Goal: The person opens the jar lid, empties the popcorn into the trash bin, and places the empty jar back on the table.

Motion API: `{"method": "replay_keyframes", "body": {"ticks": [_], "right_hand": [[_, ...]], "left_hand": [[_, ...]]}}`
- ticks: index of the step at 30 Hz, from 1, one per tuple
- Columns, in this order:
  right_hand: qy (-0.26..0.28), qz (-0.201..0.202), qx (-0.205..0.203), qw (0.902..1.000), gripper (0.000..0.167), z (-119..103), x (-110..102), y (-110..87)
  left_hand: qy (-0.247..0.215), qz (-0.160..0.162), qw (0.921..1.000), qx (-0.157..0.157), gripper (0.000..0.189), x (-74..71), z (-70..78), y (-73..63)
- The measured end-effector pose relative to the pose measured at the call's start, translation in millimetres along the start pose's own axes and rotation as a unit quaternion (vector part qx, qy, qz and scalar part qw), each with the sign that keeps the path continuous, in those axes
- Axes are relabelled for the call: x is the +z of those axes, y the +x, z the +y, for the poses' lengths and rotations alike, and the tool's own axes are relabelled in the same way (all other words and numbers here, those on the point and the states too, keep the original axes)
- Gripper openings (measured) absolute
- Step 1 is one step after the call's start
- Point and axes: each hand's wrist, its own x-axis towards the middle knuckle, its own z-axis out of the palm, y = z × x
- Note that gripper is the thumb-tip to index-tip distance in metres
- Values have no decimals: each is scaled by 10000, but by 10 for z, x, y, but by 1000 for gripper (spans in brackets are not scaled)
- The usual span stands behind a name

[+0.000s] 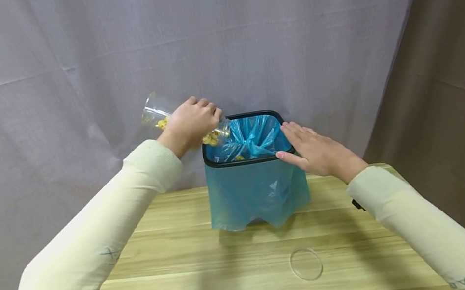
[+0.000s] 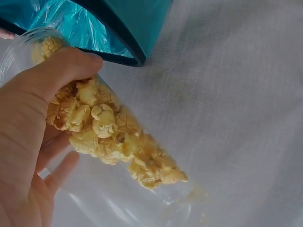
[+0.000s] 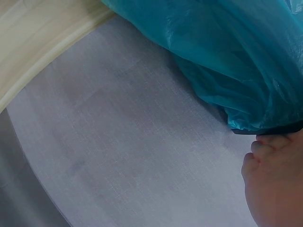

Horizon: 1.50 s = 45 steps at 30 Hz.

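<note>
My left hand [image 1: 194, 123] grips a clear plastic jar [image 1: 155, 107] around its side. The jar tilts, its mouth low over the left part of a bin [image 1: 249, 161] with a black rim and a blue bag. Golden popcorn [image 2: 104, 123] lies along the jar's lower side and reaches toward the mouth. A little popcorn shows inside the bin by the front rim. At the bin's right side, my right hand [image 1: 320, 152] rests with straight fingers at the rim. In the right wrist view only part of that hand shows, below the blue bag [image 3: 227, 61].
The bin stands at the far side of a wooden table [image 1: 166, 273]. A thin pale ring [image 1: 311, 279] lies in front of it. Beside the right sleeve a small black object [image 1: 358, 204] shows. Grey cloth [image 1: 218, 43] hangs behind, and darker cloth [image 1: 459, 108] at the right.
</note>
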Motion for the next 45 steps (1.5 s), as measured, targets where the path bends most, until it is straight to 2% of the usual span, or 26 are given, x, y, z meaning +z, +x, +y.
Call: {"method": "replay_keyframes", "body": {"ticks": [7,12,16,20,24,26,27,29,31,32,34,36,38,39,40,41,42,44,45], "right_hand": [[94,31,-15,10000,91,-6,0,0],[56,41,-33,10000,92,-5,3,8],[13,39,-35,10000,92,-1,5,12],[17,28,-26,10000,92,6,4,6],[43,33,-35,10000,91,10,3,-3],[41,31,-27,10000,91,17,2,-12],[35,30,-23,10000,91,21,1,-16],[26,24,-8,10000,91,28,-3,-23],[16,24,10,10000,91,34,-8,-27],[11,25,16,10000,91,35,-11,-29],[-5,22,32,10000,92,40,-21,-36],[-13,27,46,10000,91,41,-27,-41],[9,29,43,10000,91,37,-30,-46],[19,30,43,10000,91,33,-30,-47],[22,33,43,10000,91,30,-28,-47],[34,38,37,10000,91,25,-26,-47],[46,34,36,10000,92,20,-22,-45],[58,33,32,10000,92,15,-14,-42],[56,25,32,10000,92,13,-11,-41]], "left_hand": [[495,224,9984,136,67,16,33,35],[765,768,9939,222,50,59,47,46],[1193,1205,9849,336,36,98,67,62],[1733,1511,9722,451,33,125,79,82],[1921,1754,9648,388,32,129,64,91],[1697,1863,9674,240,32,123,41,91],[1490,1859,9711,130,32,116,26,89],[870,1660,9822,-116,36,96,-15,75],[61,1385,9895,-418,42,83,-72,58],[-321,1206,9905,-572,48,78,-103,47],[-1027,928,9867,-850,60,82,-165,14],[-1610,839,9773,-1094,69,107,-230,-23],[-2157,823,9642,-1304,74,152,-303,-73],[-2449,861,9553,-1414,75,182,-341,-103],[-2796,919,9432,-1543,75,220,-378,-133],[-3157,997,9286,-1674,75,258,-413,-168],[-3537,1112,9105,-1831,75,305,-444,-208],[-4247,1423,8674,-2169,74,408,-483,-292],[-4567,1609,8430,-2343,74,459,-486,-339]]}}
